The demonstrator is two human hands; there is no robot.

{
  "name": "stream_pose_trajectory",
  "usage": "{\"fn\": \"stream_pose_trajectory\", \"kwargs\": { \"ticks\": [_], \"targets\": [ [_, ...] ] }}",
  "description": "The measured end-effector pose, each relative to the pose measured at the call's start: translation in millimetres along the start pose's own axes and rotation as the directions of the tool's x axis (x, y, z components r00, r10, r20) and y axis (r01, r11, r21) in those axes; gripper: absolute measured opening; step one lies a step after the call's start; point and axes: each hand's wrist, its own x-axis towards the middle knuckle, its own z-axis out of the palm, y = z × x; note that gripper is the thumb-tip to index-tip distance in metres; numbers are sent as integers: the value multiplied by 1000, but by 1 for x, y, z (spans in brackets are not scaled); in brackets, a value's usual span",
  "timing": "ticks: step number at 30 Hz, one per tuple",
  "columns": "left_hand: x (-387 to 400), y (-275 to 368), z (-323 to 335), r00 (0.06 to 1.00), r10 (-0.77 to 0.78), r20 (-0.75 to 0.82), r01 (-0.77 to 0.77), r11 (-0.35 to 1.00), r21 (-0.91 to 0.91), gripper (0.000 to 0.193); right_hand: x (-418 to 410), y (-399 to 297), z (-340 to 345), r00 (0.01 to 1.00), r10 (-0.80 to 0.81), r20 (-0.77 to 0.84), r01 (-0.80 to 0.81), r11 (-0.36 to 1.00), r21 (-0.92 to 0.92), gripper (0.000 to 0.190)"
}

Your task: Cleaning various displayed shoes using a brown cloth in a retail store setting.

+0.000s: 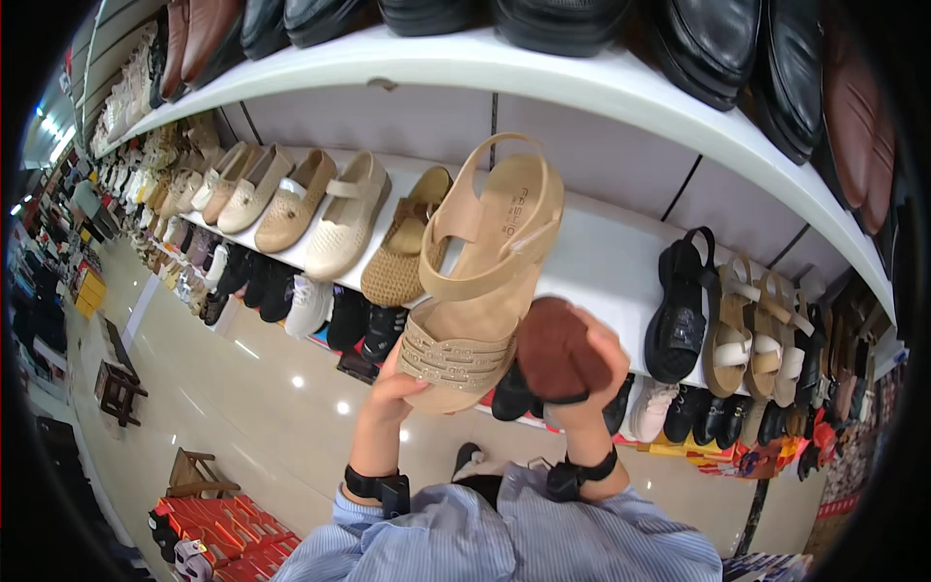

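A beige strappy sandal (473,280) is held up in front of me, sole towards the shelf and toe pointing down at me. My left hand (391,393) grips its toe end, thumb beside the glittery patterned front strap. In my right hand (607,364) is a dark reddish-brown soft pad (560,349), possibly a shoe brush, close beside the sandal's right edge. Whether the pad touches the sandal cannot be told. Behind both stretches a white shelf (604,254). A woven tan shoe (400,262) stands just left of the sandal, and a black sandal (680,313) to the right.
An upper shelf (465,62) with black and brown leather shoes juts out above. Beige flats (251,189) line the middle shelf leftward; sneakers (309,305) stand below. Red shoe boxes (233,535) and a wooden chair (196,473) are at lower left. A person (91,200) stands far left.
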Motion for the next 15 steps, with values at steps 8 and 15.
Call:
{"fn": "stream_pose_trajectory", "kwargs": {
  "ticks": [8, 15],
  "targets": [
    [20, 13, 12, 972, 201, 123, -229, 682, 695, 55, 23, 0, -18, 996, -63, 65, 79, 957, -279, 51],
    [22, 8, 41, 919, 342, 198, -281, 214, 935, 53, 32, -14, -14, 994, -104, 44, 113, 917, -383, 50]
  ]
}}
